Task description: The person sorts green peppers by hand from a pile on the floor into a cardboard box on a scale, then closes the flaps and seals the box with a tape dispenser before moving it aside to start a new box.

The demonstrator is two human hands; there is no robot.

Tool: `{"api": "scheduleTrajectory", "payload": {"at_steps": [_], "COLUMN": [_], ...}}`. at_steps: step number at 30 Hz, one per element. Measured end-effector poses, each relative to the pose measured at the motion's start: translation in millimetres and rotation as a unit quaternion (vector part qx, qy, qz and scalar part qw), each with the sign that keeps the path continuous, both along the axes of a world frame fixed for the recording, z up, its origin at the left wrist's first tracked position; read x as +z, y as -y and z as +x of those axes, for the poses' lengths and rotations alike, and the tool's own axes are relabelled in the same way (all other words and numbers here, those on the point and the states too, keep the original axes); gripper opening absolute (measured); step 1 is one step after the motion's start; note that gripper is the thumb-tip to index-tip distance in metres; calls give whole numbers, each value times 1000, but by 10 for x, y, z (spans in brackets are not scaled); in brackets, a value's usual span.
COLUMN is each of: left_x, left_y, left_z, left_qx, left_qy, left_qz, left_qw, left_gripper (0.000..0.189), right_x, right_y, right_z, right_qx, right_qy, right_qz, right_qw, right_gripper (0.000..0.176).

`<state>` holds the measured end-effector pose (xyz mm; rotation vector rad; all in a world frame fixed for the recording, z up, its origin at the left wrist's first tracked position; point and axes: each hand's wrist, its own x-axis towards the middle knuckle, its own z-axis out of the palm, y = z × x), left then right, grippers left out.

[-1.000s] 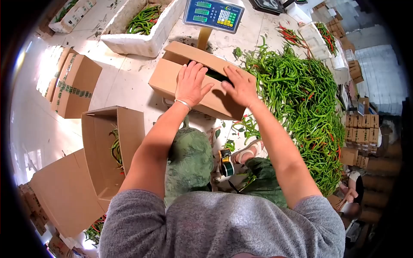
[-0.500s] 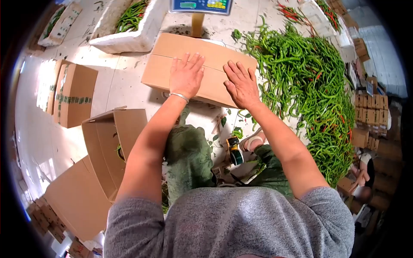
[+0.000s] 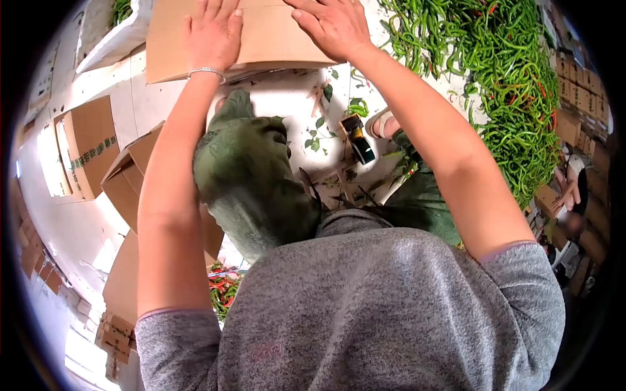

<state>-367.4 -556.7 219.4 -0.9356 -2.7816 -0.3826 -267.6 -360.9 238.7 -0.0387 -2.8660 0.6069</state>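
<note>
A closed brown cardboard box (image 3: 267,42) lies at the top of the view, its far side cut off by the frame. My left hand (image 3: 215,36), a bracelet at its wrist, rests flat on the box's left part with fingers stretched out. On the right part of the lid lies my right hand (image 3: 336,27), also flat, thumb apart from the fingers. Some fingertips run up to or past the top edge. Between my feet on the floor is what looks like a tape dispenser (image 3: 357,140), black and yellow with a dark green part.
A large heap of green chili peppers (image 3: 502,85) covers the floor at right. At left stand a taped carton (image 3: 91,146), an open carton (image 3: 130,173) and a white foam box (image 3: 120,36). Another person's hand (image 3: 568,192) shows at far right, near stacked cartons (image 3: 583,94).
The view has tilted downward, so the box and both hands sit higher in the frame and the scale display is out of sight. Both hands stay flat on the box.
</note>
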Motion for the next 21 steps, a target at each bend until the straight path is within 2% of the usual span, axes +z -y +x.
{"api": "scheduleTrajectory", "payload": {"at_steps": [1, 2, 5, 7, 8, 9, 10, 11, 13, 15, 16, 19, 21], "left_x": [63, 77, 23, 9, 12, 10, 1, -10, -6, 21, 14, -15, -26], "left_y": [-11, -15, -28, -22, -18, -19, -23, -29, -36, -30, -23, -2, 2], "left_z": [15, 23, -20, -28, -31, -31, -33, -46, -65, -18, -16, -30, -41], "left_qx": [-1, 2, 8, 9, 8, 6, 3, 1, 0, 1, -1, -10, -16], "left_qy": [39, 29, 30, 36, 42, 49, 50, 49, 44, 40, 40, 37, 34], "left_qz": [-7, -21, -21, -11, -5, 2, 6, 9, 17, 23, 25, 31, 39], "left_qw": [999, 999, 999, 999, 999, 999, 999, 999, 999, 999, 999, 999, 998], "left_gripper": [45, 43, 43, 42, 42, 41, 41, 41, 40, 40, 40, 40, 40], "right_x": [-47, -218, -560, -906, -1142, -1525, -1700, -1937, -2198, -2018, -2183, -2112, -1965], "right_y": [-21, -100, -280, -355, -362, -330, -265, -199, 84, 96, 118, 101, 49], "right_z": [23, 11, 398, 1000, 1416, 1901, 2302, 2620, 3106, 2963, 3046, 2924, 2849], "right_qx": [0, 18, -123, -282, -339, -299, -297, -304, -297, -345, -348, -346, -315], "right_qy": [-5, -37, -121, -108, 64, 140, 274, 395, 315, 516, 514, 583, 549], "right_qz": [-7, -46, -234, -232, -274, -163, -163, -155, -36, -193, -176, -186, -226], "right_qw": [1000, 998, 957, 925, 897, 930, 900, 853, 901, 759, 764, 711, 740], "right_gripper": [40, 41, 43, 44, 42, 41, 44, 57, 80, 87, 82, 83, 64]}}
